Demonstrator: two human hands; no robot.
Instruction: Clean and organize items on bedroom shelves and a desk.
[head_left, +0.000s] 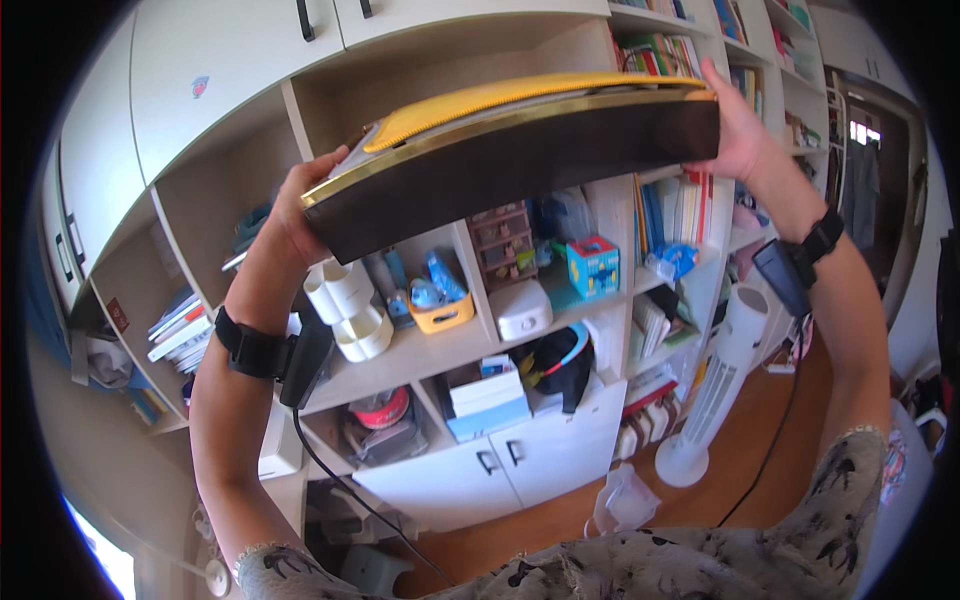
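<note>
Both my arms are raised, holding a wide dark box (517, 169) with a gold rim in front of an upper cubby (450, 67) of the shelf unit. My left hand (304, 206) grips the box's left end, and my right hand (735, 135) grips its right end. On top of the box lies a yellow zippered pouch (510, 94). Something whitish shows beneath the pouch, but I cannot tell what it is. A black strap with a dark device (307, 364) is on my left wrist; a similar device (784, 277) is on my right.
Below the box, shelves hold a white cup organizer (349, 315), a yellow basket (442, 311), a white box (521, 309) and a blue patterned cube (592, 266). A white tower fan (712, 390) stands on the wooden floor near a plastic bag (626, 499). Books (679, 210) fill shelves at right.
</note>
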